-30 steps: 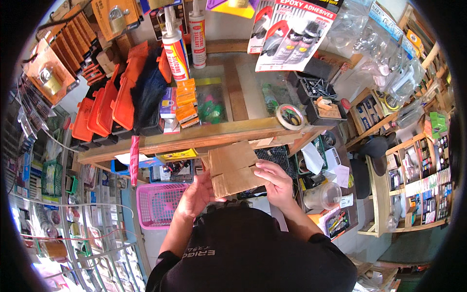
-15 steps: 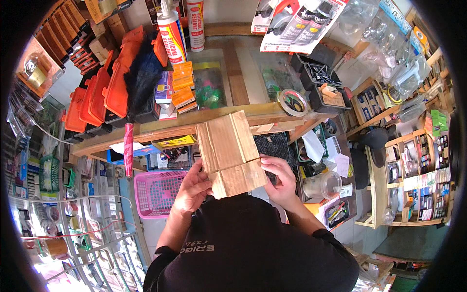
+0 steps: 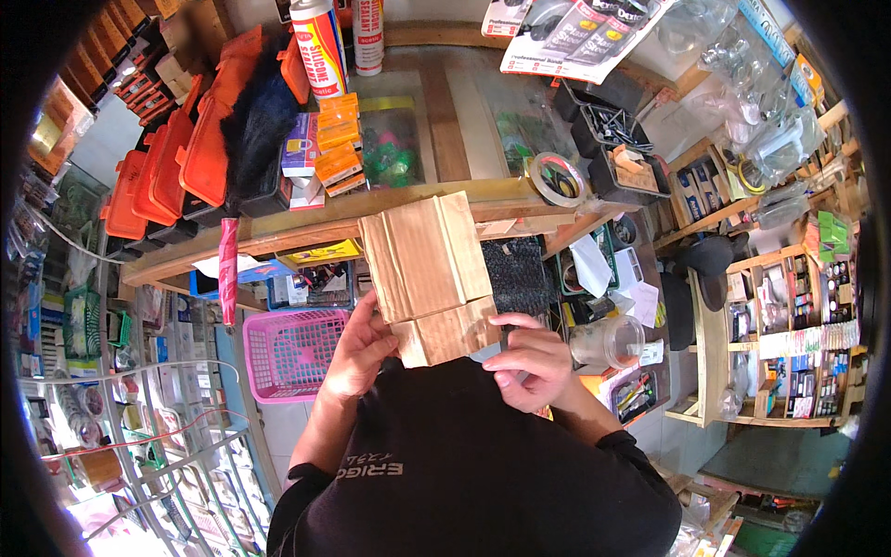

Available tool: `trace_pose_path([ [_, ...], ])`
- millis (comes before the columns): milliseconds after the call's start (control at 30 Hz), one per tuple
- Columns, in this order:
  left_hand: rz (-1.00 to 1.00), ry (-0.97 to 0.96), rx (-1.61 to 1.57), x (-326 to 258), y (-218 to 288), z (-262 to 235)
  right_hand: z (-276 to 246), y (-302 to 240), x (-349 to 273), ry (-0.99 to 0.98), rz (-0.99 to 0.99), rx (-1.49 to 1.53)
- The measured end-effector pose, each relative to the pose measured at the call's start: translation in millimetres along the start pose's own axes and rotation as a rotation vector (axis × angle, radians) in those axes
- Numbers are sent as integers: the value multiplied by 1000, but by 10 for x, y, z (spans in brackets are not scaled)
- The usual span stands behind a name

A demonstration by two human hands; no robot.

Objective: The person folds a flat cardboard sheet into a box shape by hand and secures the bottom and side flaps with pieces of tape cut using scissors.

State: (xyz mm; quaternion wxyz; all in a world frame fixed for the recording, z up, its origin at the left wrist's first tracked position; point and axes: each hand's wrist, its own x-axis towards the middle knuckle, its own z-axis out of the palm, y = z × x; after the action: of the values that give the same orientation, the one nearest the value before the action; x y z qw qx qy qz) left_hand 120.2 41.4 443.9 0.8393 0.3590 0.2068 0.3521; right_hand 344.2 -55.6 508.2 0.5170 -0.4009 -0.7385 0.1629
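Head view, left hand (image 3: 357,348) and right hand (image 3: 531,360) both clasped on folded cardboard piece (image 3: 429,274), raised near chest.

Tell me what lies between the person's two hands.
In the head view, the folded brown cardboard piece fills the gap: the left hand grips its lower left edge, the right hand its lower right.

box (image 3: 427,269): matt brown cardboard (creased) | counter (image 3: 390,209): bare wood | basket (image 3: 295,351): glossy pink plastic
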Motion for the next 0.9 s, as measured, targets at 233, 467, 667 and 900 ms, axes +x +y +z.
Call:
trace_pose_path([
  [233,36,-25,114,-61,-12,5,71,23,32,-220,34,-69],
  [467,-41,-1,236,-242,-46,18,194,24,-84,-328,186,69],
  [667,-57,53,236,-369,-152,-64,399,21,-363,-271,422,237],
  [900,53,146,228,-376,-223,-172,285,74,-309,66,546,-68],
])
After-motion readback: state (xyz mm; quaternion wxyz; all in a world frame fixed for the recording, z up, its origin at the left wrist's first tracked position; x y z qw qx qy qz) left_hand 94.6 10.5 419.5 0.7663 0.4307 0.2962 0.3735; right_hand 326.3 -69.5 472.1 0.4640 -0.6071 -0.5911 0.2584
